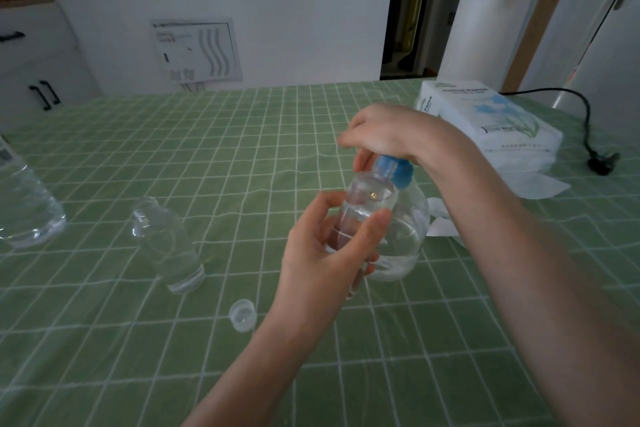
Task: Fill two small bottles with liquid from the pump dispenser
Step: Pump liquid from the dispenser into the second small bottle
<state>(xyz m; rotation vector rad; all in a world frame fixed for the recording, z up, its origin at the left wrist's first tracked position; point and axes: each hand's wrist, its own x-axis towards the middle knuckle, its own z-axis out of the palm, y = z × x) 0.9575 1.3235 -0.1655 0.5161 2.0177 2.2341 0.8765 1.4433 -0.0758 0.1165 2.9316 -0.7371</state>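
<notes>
Clear plastic is everywhere on the green checked tablecloth (242, 156), so the count takes some care. The left hand (332, 253) grasps one small bottle (367, 204) around its body, fingers and thumb wrapped, and holds it up with its mouth at the blue pump head (394, 168). The right hand (384, 132) is curled over the top of that pump head, pressing from above by the look of it. The pump dispenser (405, 243) stands on the cloth just behind the held bottle, with liquid in its lower part.

This looks like the filling of one bottle, in progress; how much is in it cannot be told through the clear walls. The second small bottle (166, 243) stands apart to the left, open at the top, and seems empty, so it is probably still to be filled. A loose cap (242, 315) lies on the cloth in front, near the left wrist. Capping, if wanted, is also left.
</notes>
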